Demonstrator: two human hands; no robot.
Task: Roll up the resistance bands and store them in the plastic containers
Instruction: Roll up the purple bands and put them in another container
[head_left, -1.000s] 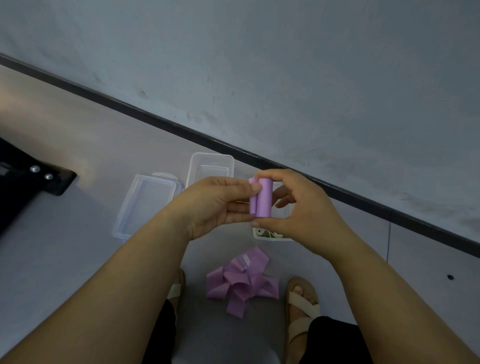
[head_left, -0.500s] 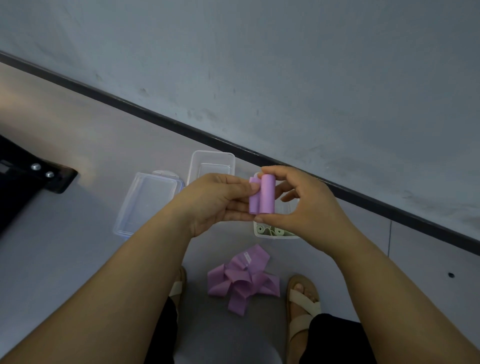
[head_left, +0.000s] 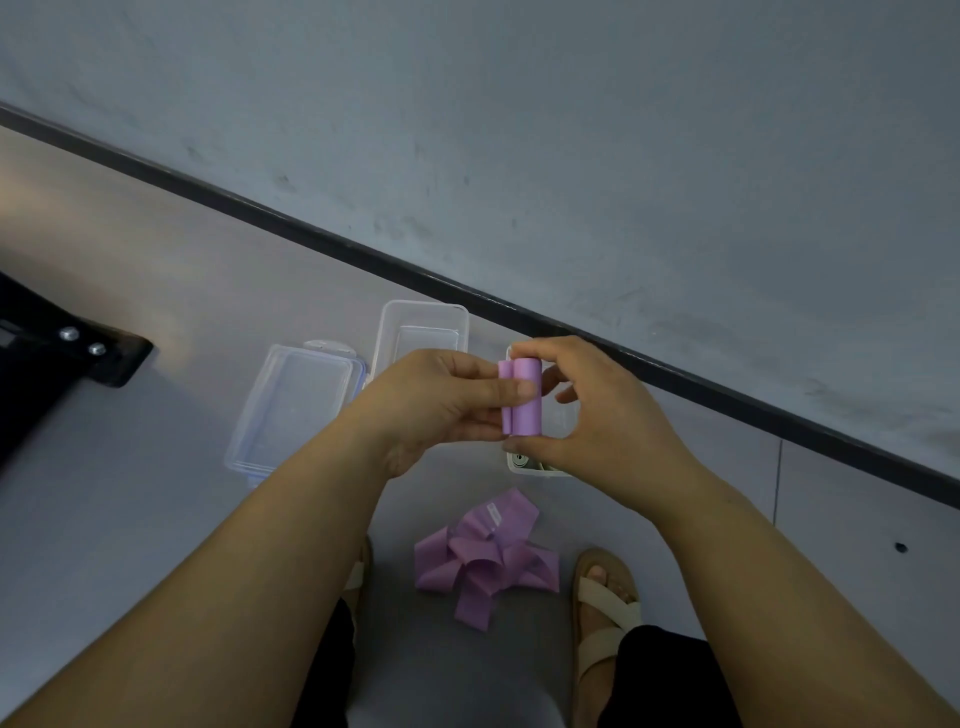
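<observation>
Arms: bare from the lower frame edge up to left hand (head_left: 431, 410) and right hand (head_left: 597, 415).
Legwear: black fabric (head_left: 670, 680) over both legs.
Footwear: open-toed, with wide beige straps crossed over the instep and a tan footbed. Right sandal (head_left: 605, 618) in plain view, toes exposed; left sandal (head_left: 357, 574) mostly hidden behind the forearm.

Both hands, left (head_left: 431, 410) and right (head_left: 597, 421), pinch a rolled purple band (head_left: 522, 397) above clear containers (head_left: 423, 332).
</observation>
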